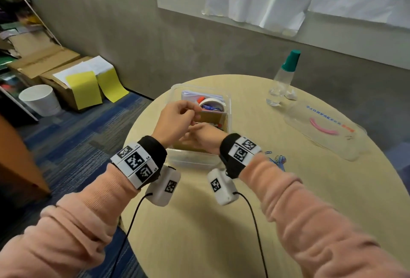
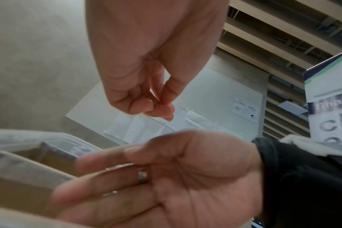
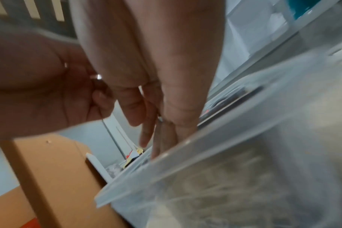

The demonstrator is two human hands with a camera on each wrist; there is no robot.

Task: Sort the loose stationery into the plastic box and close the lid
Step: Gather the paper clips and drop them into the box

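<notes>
The clear plastic box [image 1: 190, 161] stands open on the round table and holds a tape roll [image 1: 214, 103], a marker and a brown cardboard insert [image 1: 213, 118]. My left hand [image 1: 192, 112] hovers over the box with its fingertips [image 2: 163, 108] pinched together; I see nothing in the pinch. Just below it my right hand [image 1: 197, 139] is held over the box with straight fingers [image 3: 146, 135]. Thin silvery paper clips [image 2: 117, 167] lie across those fingers. The clear lid [image 1: 321, 142] with a pink handle lies on the table to the right.
A small heap of blue paper clips [image 1: 277, 160] lies on the table right of my right wrist. A clear bottle with a teal cap [image 1: 285, 76] stands at the back right. Cardboard boxes and a white bin [image 1: 41, 102] are on the floor to the left.
</notes>
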